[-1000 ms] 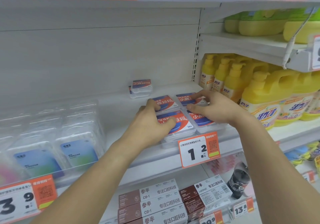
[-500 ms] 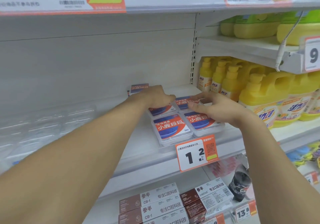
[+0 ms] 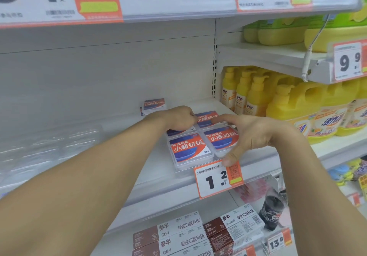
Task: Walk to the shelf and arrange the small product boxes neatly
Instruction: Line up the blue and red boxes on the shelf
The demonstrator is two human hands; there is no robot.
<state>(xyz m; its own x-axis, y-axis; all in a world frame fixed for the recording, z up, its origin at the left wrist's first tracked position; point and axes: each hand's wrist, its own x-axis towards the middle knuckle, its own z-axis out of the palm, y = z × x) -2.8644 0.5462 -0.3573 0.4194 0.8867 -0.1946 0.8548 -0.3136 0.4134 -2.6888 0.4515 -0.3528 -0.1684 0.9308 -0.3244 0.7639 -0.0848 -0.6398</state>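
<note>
Compared with the view half a second before, the left hand (image 3: 179,118) had stayed over the rear-left box of the block, its fingers curled down onto that box's far edge, while the right hand (image 3: 251,134) had spread wider, index finger laid across the rear-right box and thumb dropped to the front edge of the white metal shelf (image 3: 155,178), beside the orange-and-white price tag (image 3: 217,178). The four flat clear-plastic boxes with red-and-blue labels (image 3: 200,139) sat two by two, touching, at the shelf's front edge towards its right end; judged from this, the block was nearly squared. A further small stack of the same boxes (image 3: 154,105) remained apart at the back wall, not yet brought in. Yellow detergent pump bottles (image 3: 297,105) filled the neighbouring bay to the right; brown-and-white cartons (image 3: 178,234) lay on the shelf below.
</note>
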